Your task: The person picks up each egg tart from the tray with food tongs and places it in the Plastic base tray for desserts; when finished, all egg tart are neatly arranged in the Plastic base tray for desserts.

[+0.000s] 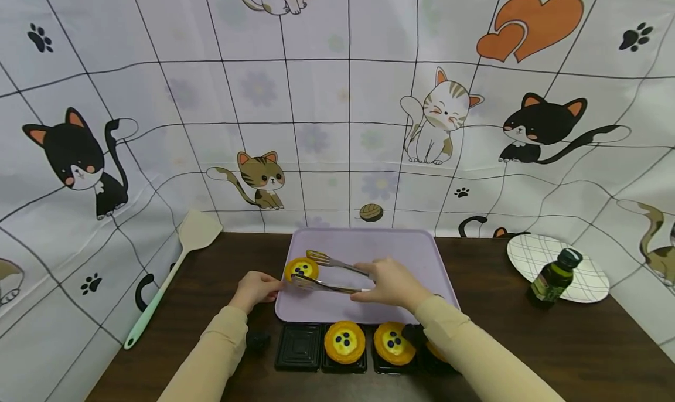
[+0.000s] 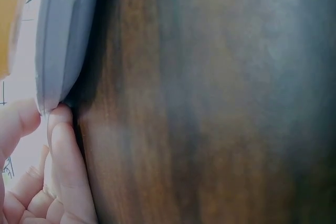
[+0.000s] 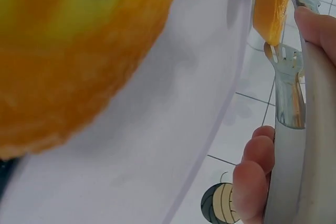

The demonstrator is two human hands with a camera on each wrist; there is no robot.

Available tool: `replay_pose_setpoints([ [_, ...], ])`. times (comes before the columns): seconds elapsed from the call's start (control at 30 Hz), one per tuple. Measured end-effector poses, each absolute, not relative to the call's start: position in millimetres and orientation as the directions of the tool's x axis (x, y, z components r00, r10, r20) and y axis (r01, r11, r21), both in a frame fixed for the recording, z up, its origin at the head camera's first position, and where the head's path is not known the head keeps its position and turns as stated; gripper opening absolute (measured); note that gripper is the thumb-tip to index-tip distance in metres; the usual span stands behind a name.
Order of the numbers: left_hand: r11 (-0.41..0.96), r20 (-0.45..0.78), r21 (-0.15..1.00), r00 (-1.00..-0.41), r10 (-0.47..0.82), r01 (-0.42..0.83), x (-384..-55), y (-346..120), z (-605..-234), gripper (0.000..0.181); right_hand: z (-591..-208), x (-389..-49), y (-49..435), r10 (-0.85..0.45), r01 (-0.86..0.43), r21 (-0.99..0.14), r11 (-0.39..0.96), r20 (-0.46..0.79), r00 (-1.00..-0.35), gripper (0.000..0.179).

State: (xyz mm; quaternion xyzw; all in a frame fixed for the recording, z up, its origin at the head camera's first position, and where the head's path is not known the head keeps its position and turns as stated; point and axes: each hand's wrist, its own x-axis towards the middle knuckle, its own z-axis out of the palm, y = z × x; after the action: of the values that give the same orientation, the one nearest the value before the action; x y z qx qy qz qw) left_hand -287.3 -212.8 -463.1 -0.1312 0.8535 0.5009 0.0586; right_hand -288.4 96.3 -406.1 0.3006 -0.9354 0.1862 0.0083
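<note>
My right hand [image 1: 390,282] grips silver tongs [image 1: 343,265] over the lilac tray [image 1: 364,244]. An egg tart [image 1: 302,267] with dark blue dots sits at the tray's left side, between the tong heads. In the right wrist view, the tongs [image 3: 287,98] have one head on either side of that tart [image 3: 269,14]. With thumb and fingers, my left hand [image 1: 255,290] pinches the tray's left rim, close to the tart. The left wrist view shows the tray edge [image 2: 65,40] between the fingertips of this hand [image 2: 65,166].
Before the tray stands a row of black plastic compartments [image 1: 297,347]; tarts [image 1: 345,343] fill several, and the leftmost is bare. My right sleeve partly covers the rightmost tart. A spatula [image 1: 174,267] leans at left. A dark bottle [image 1: 556,276] stands by a checked plate [image 1: 585,279] at right.
</note>
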Motion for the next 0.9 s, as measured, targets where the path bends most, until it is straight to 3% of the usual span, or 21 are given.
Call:
replay_pose_setpoints([
  [0.3,0.436,-0.238,0.855,-0.96,-0.149,-0.28,-288,-217,-463,0.026,-404,-267,102,-0.589,-0.594,-0.36,0.719,0.139,-0.796,0.068],
  [0.9,0.451,-0.244,0.846,-0.959,-0.145,-0.284,-287,-216,-463,0.028,-403,-229,117,-0.702,-0.714,-0.313,0.626,0.173,-0.691,0.062],
])
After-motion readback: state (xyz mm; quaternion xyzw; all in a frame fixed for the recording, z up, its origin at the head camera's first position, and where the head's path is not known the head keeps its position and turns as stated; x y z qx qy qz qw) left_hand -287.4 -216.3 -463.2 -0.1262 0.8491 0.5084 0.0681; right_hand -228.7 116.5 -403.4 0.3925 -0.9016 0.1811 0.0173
